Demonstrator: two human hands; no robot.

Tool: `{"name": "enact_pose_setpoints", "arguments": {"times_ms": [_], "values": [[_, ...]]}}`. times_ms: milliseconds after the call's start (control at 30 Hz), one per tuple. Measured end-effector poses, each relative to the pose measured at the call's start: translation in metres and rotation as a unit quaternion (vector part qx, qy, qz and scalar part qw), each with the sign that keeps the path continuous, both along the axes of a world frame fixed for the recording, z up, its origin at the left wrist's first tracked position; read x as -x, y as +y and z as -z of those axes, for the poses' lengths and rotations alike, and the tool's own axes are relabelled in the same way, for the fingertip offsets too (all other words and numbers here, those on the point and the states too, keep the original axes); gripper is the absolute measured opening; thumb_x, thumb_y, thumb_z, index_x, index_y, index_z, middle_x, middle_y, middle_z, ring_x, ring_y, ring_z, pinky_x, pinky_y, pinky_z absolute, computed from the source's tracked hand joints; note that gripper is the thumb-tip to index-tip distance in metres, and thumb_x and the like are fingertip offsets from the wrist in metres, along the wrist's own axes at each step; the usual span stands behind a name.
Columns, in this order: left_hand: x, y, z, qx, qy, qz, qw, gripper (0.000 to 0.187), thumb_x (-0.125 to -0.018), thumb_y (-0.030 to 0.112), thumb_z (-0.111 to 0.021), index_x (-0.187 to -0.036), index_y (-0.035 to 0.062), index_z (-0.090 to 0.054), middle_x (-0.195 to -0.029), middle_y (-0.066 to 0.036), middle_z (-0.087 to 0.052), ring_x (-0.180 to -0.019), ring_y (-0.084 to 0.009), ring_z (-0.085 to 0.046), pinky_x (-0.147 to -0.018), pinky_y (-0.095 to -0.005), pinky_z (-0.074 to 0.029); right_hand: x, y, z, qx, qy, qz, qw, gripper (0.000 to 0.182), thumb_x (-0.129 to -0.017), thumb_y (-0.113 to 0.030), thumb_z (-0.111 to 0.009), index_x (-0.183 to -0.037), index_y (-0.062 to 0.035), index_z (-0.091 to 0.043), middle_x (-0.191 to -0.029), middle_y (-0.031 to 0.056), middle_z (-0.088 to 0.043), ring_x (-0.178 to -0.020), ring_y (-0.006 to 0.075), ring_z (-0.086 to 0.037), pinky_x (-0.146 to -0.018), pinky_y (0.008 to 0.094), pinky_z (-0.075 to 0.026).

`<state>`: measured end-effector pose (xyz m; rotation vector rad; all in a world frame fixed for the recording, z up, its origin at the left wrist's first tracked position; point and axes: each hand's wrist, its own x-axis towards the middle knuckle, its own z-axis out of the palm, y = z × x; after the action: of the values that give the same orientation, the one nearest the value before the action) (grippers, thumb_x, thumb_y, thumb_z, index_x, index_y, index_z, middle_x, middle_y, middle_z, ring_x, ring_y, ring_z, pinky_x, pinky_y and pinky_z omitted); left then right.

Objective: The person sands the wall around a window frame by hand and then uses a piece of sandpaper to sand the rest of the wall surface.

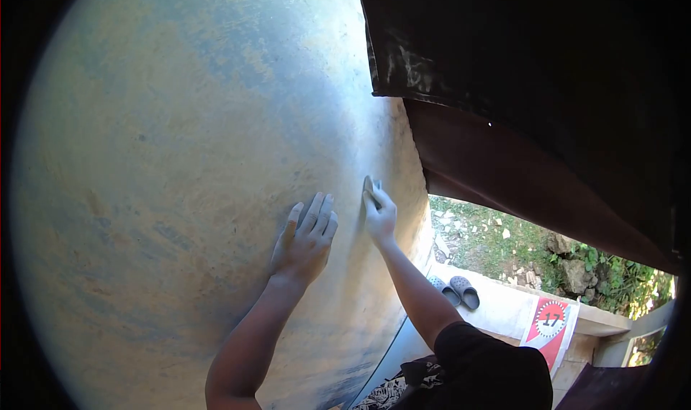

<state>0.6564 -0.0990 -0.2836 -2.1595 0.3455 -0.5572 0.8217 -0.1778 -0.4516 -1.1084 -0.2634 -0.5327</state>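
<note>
A large pale wall point(194, 158) with bluish and yellowish patches fills the left and middle of the view. My left hand point(306, 241) lies flat against it, fingers stretched out and whitened with dust. To its right and slightly higher, my right hand point(381, 212) is closed round a small, flat, greyish sanding pad point(368, 185), pressed to the wall near its right edge. The fingers cover most of the pad, and white dust coats this hand too.
A dark sheet point(518, 57) hangs over the upper right. Below it are grass and rubble point(497, 237), then a light ledge point(497, 309) with a pair of grey clogs point(464, 293) and a red-and-white cloth point(551, 327) marked 17.
</note>
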Motion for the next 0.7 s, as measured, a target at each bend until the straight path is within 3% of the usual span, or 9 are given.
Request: {"name": "enact_pose_setpoints", "arguments": {"times_ms": [133,233,300,367,400,467,600,667,700], "values": [[0.001,-0.005,-0.011,0.044,0.033,-0.006,0.998,0.042,-0.092,0.029,-0.064,-0.131,0.0165,-0.069,-0.162,-0.005,-0.052,-0.156,-0.0191,-0.039,-0.128,-0.0488,-0.020,0.008,-0.004,-0.030,-0.005,0.011,-0.059,0.998,0.019,-0.098,0.001,-0.071,-0.116,0.0054,-0.073,-0.081,0.0083,-0.060,-0.074,0.0153,-0.056,-0.069,0.0282,-0.045],[-0.002,-0.012,-0.029,0.056,0.053,-0.012,0.997,0.039,-0.095,0.024,-0.060,-0.133,0.0146,-0.066,-0.161,-0.005,-0.054,-0.156,-0.0201,-0.039,-0.129,-0.0485,-0.020,0.037,-0.002,-0.015,0.009,-0.103,-0.071,0.992,0.021,-0.101,-0.001,-0.069,-0.121,0.0048,-0.074,-0.086,0.0068,-0.068,-0.077,0.0174,-0.061,-0.073,0.0287,-0.048],[-0.008,-0.016,-0.044,0.048,0.061,-0.016,0.997,0.040,-0.095,0.025,-0.061,-0.133,0.0146,-0.067,-0.161,-0.006,-0.053,-0.157,-0.0204,-0.038,-0.130,-0.0490,-0.019,0.019,-0.008,0.033,0.112,-0.060,-0.108,0.986,0.029,-0.103,-0.002,-0.066,-0.130,0.0029,-0.072,-0.113,0.0114,-0.078,-0.105,0.0218,-0.072,-0.093,0.0281,-0.051],[-0.020,-0.015,-0.059,0.039,0.067,-0.021,0.997,0.040,-0.095,0.026,-0.061,-0.133,0.0146,-0.067,-0.162,-0.007,-0.052,-0.158,-0.0207,-0.037,-0.130,-0.0494,-0.018,-0.016,-0.005,0.053,0.072,0.014,-0.039,0.997,0.037,-0.102,-0.001,-0.066,-0.139,0.0005,-0.068,-0.141,0.0201,-0.069,-0.139,0.0263,-0.060,-0.114,0.0302,-0.043],[-0.028,-0.014,-0.066,0.022,0.073,-0.019,0.997,0.044,-0.093,0.026,-0.064,-0.135,0.0162,-0.067,-0.164,-0.007,-0.049,-0.158,-0.0211,-0.035,-0.131,-0.0504,-0.018,-0.030,-0.008,0.052,0.071,0.021,-0.040,0.996,0.037,-0.102,-0.001,-0.066,-0.139,0.0005,-0.068,-0.141,0.0201,-0.069,-0.139,0.0263,-0.060,-0.114,0.0302,-0.043],[-0.040,-0.015,-0.067,0.011,0.084,-0.012,0.996,0.048,-0.091,0.027,-0.067,-0.138,0.0178,-0.066,-0.167,-0.007,-0.046,-0.159,-0.0216,-0.033,-0.131,-0.0514,-0.017,-0.054,-0.020,0.045,-0.042,0.123,-0.108,0.986,0.040,-0.102,-0.001,-0.066,-0.142,-0.0006,-0.066,-0.154,0.0240,-0.057,-0.156,0.0279,-0.039,-0.125,0.0328,-0.031],[-0.063,-0.016,-0.054,-0.015,0.097,-0.002,0.995,0.049,-0.092,0.029,-0.066,-0.140,0.0165,-0.065,-0.168,-0.007,-0.044,-0.160,-0.0219,-0.031,-0.131,-0.0502,-0.019,-0.025,-0.012,0.020,-0.015,0.105,-0.059,0.993,0.037,-0.104,-0.002,-0.064,-0.140,0.0026,-0.066,-0.146,0.0207,-0.066,-0.142,0.0244,-0.056,-0.117,0.0315,-0.040],[-0.076,-0.014,-0.039,-0.032,0.105,0.005,0.994,0.050,-0.093,0.029,-0.066,-0.141,0.0157,-0.065,-0.168,-0.007,-0.044,-0.160,-0.0220,-0.031,-0.131,-0.0499,-0.020,0.004,-0.022,0.012,0.088,0.006,-0.129,0.988,0.036,-0.106,-0.003,-0.061,-0.141,0.0060,-0.064,-0.138,0.0134,-0.072,-0.123,0.0182,-0.065,-0.108,0.0309,-0.048],[-0.078,-0.014,-0.029,-0.057,0.125,0.009,0.991,0.050,-0.094,0.029,-0.065,-0.142,0.0149,-0.065,-0.168,-0.006,-0.044,-0.160,-0.0219,-0.031,-0.131,-0.0497,-0.020,0.001,-0.024,0.025,0.090,0.011,-0.130,0.987,0.036,-0.106,-0.003,-0.061,-0.141,0.0060,-0.064,-0.138,0.0134,-0.072,-0.123,0.0182,-0.065,-0.108,0.0309,-0.048]]}}
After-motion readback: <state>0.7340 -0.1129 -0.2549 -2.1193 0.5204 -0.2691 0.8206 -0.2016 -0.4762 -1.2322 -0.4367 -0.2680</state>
